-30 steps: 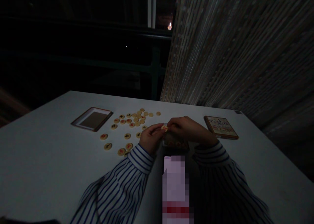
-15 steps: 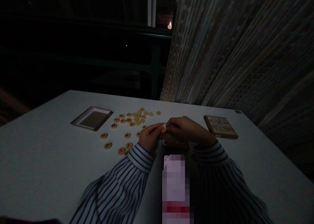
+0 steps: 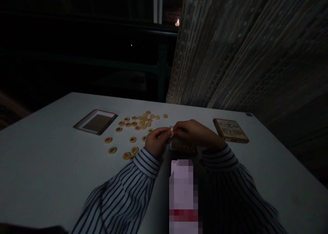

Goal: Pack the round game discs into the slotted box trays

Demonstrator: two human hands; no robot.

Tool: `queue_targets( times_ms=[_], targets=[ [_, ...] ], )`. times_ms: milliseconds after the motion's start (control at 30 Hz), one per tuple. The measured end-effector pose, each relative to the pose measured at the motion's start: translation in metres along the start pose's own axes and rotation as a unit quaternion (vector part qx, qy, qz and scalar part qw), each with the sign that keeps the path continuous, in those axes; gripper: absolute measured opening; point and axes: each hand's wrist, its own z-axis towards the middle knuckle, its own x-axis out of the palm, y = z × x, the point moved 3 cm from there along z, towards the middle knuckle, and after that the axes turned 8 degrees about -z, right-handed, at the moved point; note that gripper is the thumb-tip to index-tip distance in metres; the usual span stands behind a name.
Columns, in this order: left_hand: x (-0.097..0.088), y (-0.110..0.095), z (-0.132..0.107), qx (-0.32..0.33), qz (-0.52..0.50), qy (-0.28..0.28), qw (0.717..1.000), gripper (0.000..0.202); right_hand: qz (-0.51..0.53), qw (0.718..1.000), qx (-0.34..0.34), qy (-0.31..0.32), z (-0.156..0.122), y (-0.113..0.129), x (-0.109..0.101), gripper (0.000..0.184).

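My left hand (image 3: 156, 140) pinches a round wooden Chinese chess piece (image 3: 172, 133) with a red character between thumb and fingers. Against the piece's right edge, my right hand (image 3: 191, 133) has its thumb and index finger closed. Below both hands lies a tray (image 3: 183, 147) with several pieces inside, partly hidden by my right hand. To the left, loose Chinese chess pieces (image 3: 132, 140) are spread over the white table, some showing red or black characters and some blank side up.
An open, shallow box part (image 3: 95, 121) lies on the table (image 3: 51, 152) at left. A printed box lid (image 3: 232, 129) is at right. A lit phone (image 3: 180, 189), mostly blurred out, lies in front of me. A string curtain (image 3: 217, 49) hangs behind the table.
The piece between my fingers has turned slightly, so less of its red character shows. My hands stay in nearly the same place; the whole view has shifted a little.
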Motion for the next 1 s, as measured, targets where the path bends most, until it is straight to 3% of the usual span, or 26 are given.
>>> queue_targets(
  times_ms=[367, 667, 1000],
  targets=[
    [-0.0005, 0.0042, 0.0016, -0.050, -0.047, 0.007, 0.998, 0.029, 0.002, 1.000, 0.015, -0.006, -0.0011, 0.0011, -0.0017, 0.023],
    [-0.0018, 0.0023, 0.0013, -0.023, -0.022, -0.002, 0.999, 0.028, 0.017, 1.000, 0.005, -0.004, 0.0014, 0.0017, 0.0024, 0.025],
    [-0.0019, 0.0022, 0.0016, -0.036, -0.020, -0.006, 0.999, 0.025, 0.021, 1.000, 0.004, 0.007, -0.0003, 0.0048, 0.0020, 0.023]
  ],
)
